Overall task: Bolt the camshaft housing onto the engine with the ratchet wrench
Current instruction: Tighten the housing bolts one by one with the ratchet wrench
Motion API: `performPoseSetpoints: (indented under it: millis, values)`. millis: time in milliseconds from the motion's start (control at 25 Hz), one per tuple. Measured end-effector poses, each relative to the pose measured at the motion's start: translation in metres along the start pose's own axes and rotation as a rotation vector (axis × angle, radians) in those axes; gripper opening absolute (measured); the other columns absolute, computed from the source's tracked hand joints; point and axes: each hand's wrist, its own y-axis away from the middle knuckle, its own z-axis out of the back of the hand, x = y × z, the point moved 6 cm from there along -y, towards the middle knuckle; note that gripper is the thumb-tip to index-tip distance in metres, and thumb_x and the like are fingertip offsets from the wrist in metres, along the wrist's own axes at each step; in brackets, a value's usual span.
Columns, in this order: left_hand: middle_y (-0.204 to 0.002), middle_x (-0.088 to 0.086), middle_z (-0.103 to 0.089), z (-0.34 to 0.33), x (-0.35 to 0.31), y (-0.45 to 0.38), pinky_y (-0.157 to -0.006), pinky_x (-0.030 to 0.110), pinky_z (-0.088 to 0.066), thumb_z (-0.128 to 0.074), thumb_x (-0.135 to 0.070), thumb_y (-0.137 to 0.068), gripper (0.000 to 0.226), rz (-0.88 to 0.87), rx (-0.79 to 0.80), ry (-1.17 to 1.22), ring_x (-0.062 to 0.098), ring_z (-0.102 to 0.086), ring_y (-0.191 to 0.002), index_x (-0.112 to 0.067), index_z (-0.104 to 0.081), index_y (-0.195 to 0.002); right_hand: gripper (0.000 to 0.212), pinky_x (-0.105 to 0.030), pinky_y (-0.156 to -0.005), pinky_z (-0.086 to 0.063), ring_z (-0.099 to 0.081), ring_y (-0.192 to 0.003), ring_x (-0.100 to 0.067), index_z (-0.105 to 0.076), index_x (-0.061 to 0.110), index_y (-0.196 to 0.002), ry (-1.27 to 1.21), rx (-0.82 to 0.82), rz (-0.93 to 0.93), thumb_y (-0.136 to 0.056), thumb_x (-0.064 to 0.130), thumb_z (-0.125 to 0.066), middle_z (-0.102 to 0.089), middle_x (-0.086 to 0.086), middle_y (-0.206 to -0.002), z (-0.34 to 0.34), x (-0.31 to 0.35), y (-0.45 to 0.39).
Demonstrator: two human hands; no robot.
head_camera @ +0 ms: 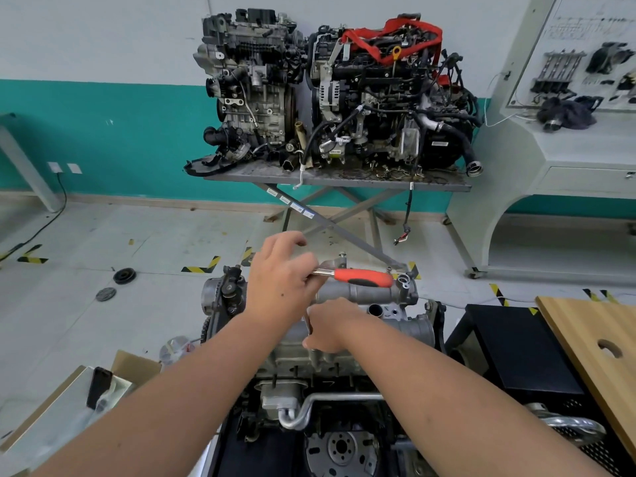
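The grey camshaft housing (pixel 364 293) lies on top of the engine (pixel 303 356) in front of me. My left hand (pixel 280 277) grips the metal neck of the ratchet wrench (pixel 363 277), whose red and black handle points right, level above the housing. Just below, my right hand (pixel 328 327) curls round a thin metal bar (pixel 307 321) standing upright under the wrench head. The wrench head and the bolt under it are hidden by my hands. One bolt (pixel 342 255) stands up at the housing's far edge.
Two engines (pixel 330 94) sit on a scissor table (pixel 344 179) by the far wall. A white training console (pixel 557 160) stands at right. A wooden board (pixel 595 335) and a black crate (pixel 523 352) are near right; a cardboard box (pixel 51 418) near left. Two round parts (pixel 124 275) lie on the floor.
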Motion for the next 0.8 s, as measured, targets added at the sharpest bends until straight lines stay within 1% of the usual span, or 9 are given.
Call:
performPoseSetpoints:
  millis: [80,120,200,240,360,520,600,680,800]
  values:
    - [-0.109,0.02,-0.058,-0.007,0.004,0.009,-0.08,0.038,-0.041,-0.073,-0.026,-0.081,0.032,0.16,-0.062,0.12,0.035,-0.053,-0.099,-0.003,-0.061,-0.063,0.025,-0.028,-0.056,-0.044,-0.07,-0.078,-0.017,-0.074,0.019,-0.093,0.03,0.001,0.046,-0.089,0.034,-0.055,-0.075,0.004,-0.077,-0.002,0.005,0.002]
    - [-0.11,0.017,-0.056,-0.01,0.004,0.014,-0.083,0.035,-0.039,-0.073,-0.029,-0.081,0.033,0.226,-0.077,0.201,0.031,-0.05,-0.102,-0.003,-0.06,-0.065,0.025,-0.028,-0.061,-0.048,-0.071,-0.084,-0.018,-0.076,0.017,-0.098,-0.029,-0.016,0.096,-0.091,0.029,-0.056,-0.077,0.003,-0.086,-0.004,0.007,-0.001]
    - [-0.108,0.003,-0.052,-0.016,0.001,0.021,-0.085,0.025,-0.038,-0.066,-0.04,-0.085,0.031,0.369,-0.071,0.461,0.017,-0.048,-0.102,-0.013,-0.059,-0.071,0.028,-0.016,-0.074,-0.05,-0.067,-0.105,-0.02,-0.07,0.012,-0.119,-0.289,-0.137,0.174,-0.096,0.018,-0.056,-0.07,-0.001,-0.118,0.003,0.01,0.003]
    - [-0.103,-0.003,-0.052,-0.019,-0.002,0.023,-0.083,0.019,-0.039,-0.058,-0.044,-0.088,0.027,0.444,-0.07,0.607,0.011,-0.05,-0.097,-0.021,-0.057,-0.075,0.029,-0.017,-0.076,-0.05,-0.067,-0.107,-0.019,-0.069,0.015,-0.12,-0.343,-0.151,0.164,-0.096,0.019,-0.053,-0.068,0.0,-0.122,0.006,0.008,0.005]
    - [-0.084,-0.004,-0.066,-0.028,-0.002,0.026,-0.064,0.021,-0.045,-0.043,-0.044,-0.097,0.026,0.803,-0.149,0.962,0.008,-0.059,-0.071,-0.031,-0.061,-0.085,0.033,-0.03,-0.07,-0.049,-0.072,-0.074,-0.008,-0.077,0.023,-0.088,0.065,0.017,0.142,-0.09,0.029,-0.044,-0.076,0.009,-0.079,0.0,0.008,0.005]
    - [-0.074,0.001,-0.068,-0.039,0.002,0.03,-0.052,0.022,-0.046,-0.042,-0.037,-0.105,0.032,1.233,-0.183,1.402,0.014,-0.057,-0.056,-0.018,-0.064,-0.092,0.032,-0.031,-0.068,-0.049,-0.069,-0.073,-0.007,-0.076,0.028,-0.086,0.079,0.078,0.098,-0.092,0.038,-0.045,-0.075,0.012,-0.076,0.0,0.009,0.001]
    - [-0.064,0.002,-0.063,-0.039,0.008,0.031,-0.053,0.025,-0.046,-0.045,-0.04,-0.103,0.033,1.368,-0.093,1.507,0.015,-0.055,-0.05,-0.016,-0.062,-0.089,0.031,-0.03,-0.074,-0.052,-0.069,-0.074,-0.005,-0.075,0.025,-0.081,0.037,0.057,0.1,-0.091,0.04,-0.049,-0.073,0.013,-0.068,0.0,0.006,0.002]
    - [-0.059,0.003,-0.06,-0.037,0.014,0.027,-0.057,0.029,-0.046,-0.048,-0.032,-0.101,0.025,1.421,0.129,1.429,0.018,-0.056,-0.047,-0.014,-0.057,-0.087,0.029,-0.029,-0.071,-0.05,-0.069,-0.077,-0.007,-0.072,0.022,-0.085,0.039,0.027,0.111,-0.09,0.043,-0.053,-0.073,0.011,-0.066,0.001,0.003,0.003]
    - [-0.064,0.004,-0.066,-0.028,0.017,0.012,-0.07,0.035,-0.054,-0.047,-0.017,-0.095,0.008,1.296,0.534,1.13,0.026,-0.07,-0.06,-0.011,-0.051,-0.092,0.026,-0.031,-0.069,-0.045,-0.066,-0.08,-0.014,-0.065,0.021,-0.088,0.064,-0.04,0.138,-0.089,0.045,-0.055,-0.074,0.006,-0.076,0.002,0.003,0.0]
